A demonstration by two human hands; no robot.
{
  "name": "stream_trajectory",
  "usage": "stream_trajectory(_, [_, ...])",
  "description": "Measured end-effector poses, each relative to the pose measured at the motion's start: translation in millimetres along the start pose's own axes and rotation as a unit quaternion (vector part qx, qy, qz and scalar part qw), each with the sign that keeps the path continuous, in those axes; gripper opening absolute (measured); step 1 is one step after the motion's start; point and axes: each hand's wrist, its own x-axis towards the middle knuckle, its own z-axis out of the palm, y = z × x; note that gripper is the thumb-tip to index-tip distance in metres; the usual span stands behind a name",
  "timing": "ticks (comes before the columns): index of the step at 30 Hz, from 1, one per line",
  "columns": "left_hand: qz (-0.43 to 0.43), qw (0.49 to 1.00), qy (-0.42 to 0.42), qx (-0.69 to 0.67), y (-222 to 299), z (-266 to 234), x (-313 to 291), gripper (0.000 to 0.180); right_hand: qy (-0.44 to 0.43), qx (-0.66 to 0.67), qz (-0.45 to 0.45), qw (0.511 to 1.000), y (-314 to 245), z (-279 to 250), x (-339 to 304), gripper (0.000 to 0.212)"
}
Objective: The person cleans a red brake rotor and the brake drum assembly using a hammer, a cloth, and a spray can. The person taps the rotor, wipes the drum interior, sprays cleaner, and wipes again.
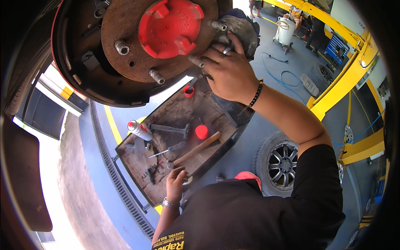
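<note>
My right hand (230,71) reaches up to the right edge of a rusty wheel hub (118,41) with a red-painted centre (171,28) and bare wheel studs (156,76). Its fingers curl around a grey, dirt-stained piece (241,30) with a dark blue edge; what kind of piece it is I cannot tell. The thumb is mostly hidden. Low over the near edge of a tool tray (137,177), my left hand (176,182) hangs empty with loosely bent fingers, close to a wooden-handled hammer (198,148).
The tray carries a spray can (140,130), a black hammer (171,129), a screwdriver (167,150), a red-lidded container (201,132) and a red cup (189,91). A wheel (284,164) lies on the floor at right, near a yellow lift post (346,85). People stand in the background.
</note>
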Motion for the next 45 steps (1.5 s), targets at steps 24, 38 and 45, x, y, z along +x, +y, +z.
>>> stream_trajectory(24, [-0.039, 0.986, -0.091, 0.135, -34.4, -148.0, -10.7, 0.03, -0.153, -0.115, 0.071, 0.979, -17.1, -28.6, 10.8, 0.039])
stream_trajectory(38, [0.009, 0.96, -0.173, 0.221, -34.0, -147.5, -6.7, 0.027, -0.065, -0.01, 0.02, 0.998, -15.5, -24.9, -2.4, 0.045])
stream_trajectory(45, [-0.026, 0.99, -0.06, 0.123, -59.1, -184.2, -3.1, 0.024, 0.208, -0.115, 0.133, 0.962, 12.7, -42.2, -15.5, 0.035])
